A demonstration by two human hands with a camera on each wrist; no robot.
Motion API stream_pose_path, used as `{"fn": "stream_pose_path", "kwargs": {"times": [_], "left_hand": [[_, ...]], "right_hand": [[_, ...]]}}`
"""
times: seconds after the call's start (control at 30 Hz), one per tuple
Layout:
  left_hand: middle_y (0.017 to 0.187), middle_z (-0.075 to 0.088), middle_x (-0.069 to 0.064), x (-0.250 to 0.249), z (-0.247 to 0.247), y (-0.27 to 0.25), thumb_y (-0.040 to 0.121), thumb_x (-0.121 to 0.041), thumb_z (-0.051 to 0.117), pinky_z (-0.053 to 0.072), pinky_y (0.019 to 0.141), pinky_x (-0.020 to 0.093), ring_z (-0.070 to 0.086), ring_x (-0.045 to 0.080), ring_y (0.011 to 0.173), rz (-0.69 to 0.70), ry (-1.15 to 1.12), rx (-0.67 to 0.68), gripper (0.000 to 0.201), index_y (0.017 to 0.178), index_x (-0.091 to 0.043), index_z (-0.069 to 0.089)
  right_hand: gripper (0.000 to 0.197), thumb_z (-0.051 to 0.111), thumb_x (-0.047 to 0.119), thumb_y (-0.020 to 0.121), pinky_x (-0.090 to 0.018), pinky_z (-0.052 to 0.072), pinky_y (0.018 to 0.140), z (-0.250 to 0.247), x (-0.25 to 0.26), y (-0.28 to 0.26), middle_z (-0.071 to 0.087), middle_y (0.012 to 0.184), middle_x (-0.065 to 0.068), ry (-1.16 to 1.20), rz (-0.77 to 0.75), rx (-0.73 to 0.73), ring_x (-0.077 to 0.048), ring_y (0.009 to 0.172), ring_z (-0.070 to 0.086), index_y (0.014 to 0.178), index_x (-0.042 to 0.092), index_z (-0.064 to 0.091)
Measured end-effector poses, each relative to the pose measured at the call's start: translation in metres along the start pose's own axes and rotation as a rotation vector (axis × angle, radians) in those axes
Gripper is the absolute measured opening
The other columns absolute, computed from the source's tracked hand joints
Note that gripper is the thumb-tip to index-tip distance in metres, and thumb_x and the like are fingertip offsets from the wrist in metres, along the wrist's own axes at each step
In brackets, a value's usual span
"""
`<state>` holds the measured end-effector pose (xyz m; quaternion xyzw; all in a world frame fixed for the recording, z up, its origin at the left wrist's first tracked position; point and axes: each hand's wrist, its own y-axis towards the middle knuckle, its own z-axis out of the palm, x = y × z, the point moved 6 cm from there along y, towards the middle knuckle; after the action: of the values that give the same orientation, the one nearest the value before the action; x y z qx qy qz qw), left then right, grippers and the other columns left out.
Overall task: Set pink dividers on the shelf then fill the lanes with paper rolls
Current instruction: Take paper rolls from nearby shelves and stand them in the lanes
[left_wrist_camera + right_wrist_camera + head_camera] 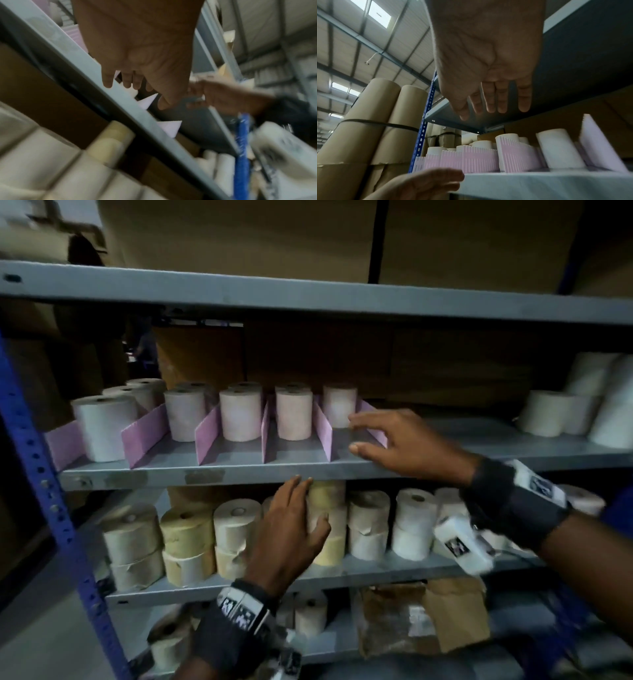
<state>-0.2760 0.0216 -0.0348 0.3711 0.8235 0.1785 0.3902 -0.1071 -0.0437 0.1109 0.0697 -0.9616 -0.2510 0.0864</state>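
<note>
Several pink dividers stand on the grey middle shelf and split it into lanes. White and pinkish paper rolls stand upright at the back of each lane. My right hand hovers open over the rightmost lane, its fingertips just in front of that lane's roll, and it holds nothing. My left hand is open below the shelf's front edge, in front of the lower rolls. In the right wrist view the fingers are spread above the dividers.
Stacked cream and yellowish rolls fill the lower shelf. Loose white rolls sit at the right end of the middle shelf. Cardboard boxes load the top shelf. A blue upright bounds the left side. A brown paper packet lies below.
</note>
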Motion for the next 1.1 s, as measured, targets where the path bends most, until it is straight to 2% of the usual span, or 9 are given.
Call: {"fn": "stream_pose_path", "kwargs": {"times": [0.13, 0.27, 0.4, 0.5, 0.57, 0.7, 0.83, 1.0, 1.1], "left_hand": [[0.147, 0.054, 0.004, -0.038, 0.006, -0.032, 0.092, -0.027, 0.071, 0.032, 0.107, 0.019, 0.049, 0.018, 0.136, 0.04, -0.157, -0.061, 0.054, 0.141, -0.011, 0.057], [0.127, 0.065, -0.001, -0.081, 0.021, -0.046, 0.093, -0.022, 0.073, 0.051, 0.092, 0.03, 0.063, 0.018, 0.114, 0.087, -0.293, -0.037, 0.042, 0.133, -0.014, 0.062], [0.102, 0.075, -0.009, -0.126, 0.047, -0.042, 0.093, -0.038, 0.063, 0.058, 0.078, 0.035, 0.069, 0.007, 0.093, 0.11, -0.36, 0.033, 0.033, 0.118, -0.019, 0.074], [0.09, 0.075, -0.013, -0.165, 0.072, -0.033, 0.093, -0.048, 0.055, 0.057, 0.065, 0.034, 0.068, 0.004, 0.083, 0.184, -0.363, 0.088, 0.036, 0.109, -0.024, 0.076], [0.087, 0.075, -0.013, -0.192, 0.093, -0.023, 0.092, -0.052, 0.05, 0.057, 0.065, 0.035, 0.068, 0.004, 0.08, 0.224, -0.359, 0.112, 0.041, 0.106, -0.025, 0.077], [0.084, 0.074, -0.015, -0.242, 0.137, 0.005, 0.093, -0.049, 0.053, 0.057, 0.065, 0.037, 0.069, 0.004, 0.078, 0.268, -0.381, 0.156, 0.033, 0.099, -0.028, 0.077], [0.085, 0.075, -0.014, -0.292, 0.182, 0.042, 0.091, -0.047, 0.055, 0.057, 0.069, 0.037, 0.069, 0.004, 0.081, 0.323, -0.353, 0.173, 0.03, 0.096, -0.028, 0.077], [0.088, 0.075, -0.013, -0.342, 0.218, 0.098, 0.094, -0.041, 0.064, 0.057, 0.077, 0.036, 0.07, 0.006, 0.085, 0.368, -0.268, 0.241, 0.021, 0.103, -0.026, 0.076], [0.092, 0.076, -0.008, -0.36, 0.241, 0.14, 0.094, -0.04, 0.065, 0.057, 0.081, 0.038, 0.07, 0.014, 0.091, 0.368, -0.184, 0.325, 0.022, 0.106, -0.024, 0.076]], "right_hand": [[0.04, 0.063, 0.05, 0.086, -0.018, 0.053, 0.086, -0.004, -0.013, -0.085, 0.066, 0.122, 0.018, 0.09, 0.181, -0.123, 0.006, 0.108, 0.058, 0.12, 0.03, 0.068], [0.031, 0.069, 0.041, 0.086, -0.007, 0.046, 0.08, -0.007, -0.04, -0.145, 0.07, 0.113, 0.017, 0.147, 0.308, -0.218, 0.007, 0.102, 0.062, 0.114, 0.028, 0.072], [0.035, 0.063, 0.053, 0.084, -0.016, 0.052, 0.074, -0.019, -0.079, -0.195, 0.07, 0.106, 0.021, 0.121, 0.38, -0.263, 0.007, 0.098, 0.063, 0.113, 0.033, 0.07], [0.037, 0.062, 0.058, 0.083, -0.015, 0.053, 0.071, -0.032, -0.114, -0.231, 0.07, 0.104, 0.026, 0.088, 0.442, -0.293, 0.01, 0.097, 0.063, 0.112, 0.036, 0.069], [0.038, 0.061, 0.061, 0.082, -0.015, 0.054, 0.072, -0.045, -0.142, -0.257, 0.069, 0.103, 0.028, 0.066, 0.489, -0.306, 0.011, 0.097, 0.062, 0.112, 0.037, 0.069], [0.042, 0.06, 0.062, 0.079, -0.027, 0.058, 0.077, -0.074, -0.196, -0.311, 0.071, 0.1, 0.025, 0.069, 0.582, -0.385, 0.008, 0.094, 0.065, 0.11, 0.035, 0.071], [0.047, 0.058, 0.066, 0.076, -0.027, 0.057, 0.082, -0.103, -0.248, -0.351, 0.071, 0.099, 0.023, 0.049, 0.665, -0.454, 0.006, 0.093, 0.065, 0.108, 0.035, 0.072], [0.038, 0.066, 0.055, 0.076, -0.024, 0.055, 0.08, -0.132, -0.301, -0.348, 0.072, 0.097, 0.016, 0.043, 0.728, -0.53, 0.006, 0.08, 0.064, 0.107, 0.034, 0.072], [0.033, 0.074, 0.04, 0.08, -0.028, 0.055, 0.09, -0.144, -0.333, -0.324, 0.074, 0.102, 0.011, 0.091, 0.735, -0.566, -0.001, 0.093, 0.068, 0.109, 0.026, 0.073]]}}
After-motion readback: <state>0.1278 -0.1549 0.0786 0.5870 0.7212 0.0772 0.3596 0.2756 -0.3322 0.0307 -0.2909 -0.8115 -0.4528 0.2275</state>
